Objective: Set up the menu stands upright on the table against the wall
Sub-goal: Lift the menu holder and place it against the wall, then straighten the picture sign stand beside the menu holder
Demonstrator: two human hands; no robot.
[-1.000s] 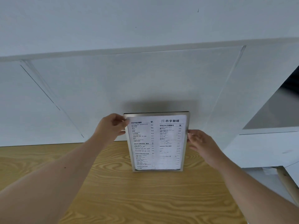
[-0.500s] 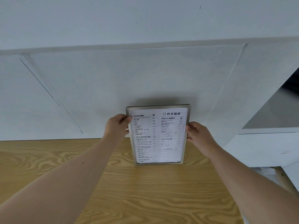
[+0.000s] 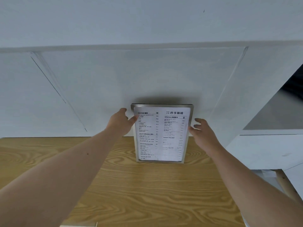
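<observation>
While the menu stand (image 3: pixel 161 133) sits upright on the wooden table (image 3: pixel 147 190), its top leaning back against the white wall (image 3: pixel 114 79), both hands flank it near its upper half. At its left edge the left hand (image 3: pixel 120 122) lays its thumb on the frame, other fingers behind. Just off the right edge, the right hand (image 3: pixel 202 132) has its fingers spread, fingertips beside the frame; whether they touch it is unclear.

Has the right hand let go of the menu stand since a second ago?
Yes. The right hand has opened and eased rightward off the menu stand, which stands against the wall.
</observation>
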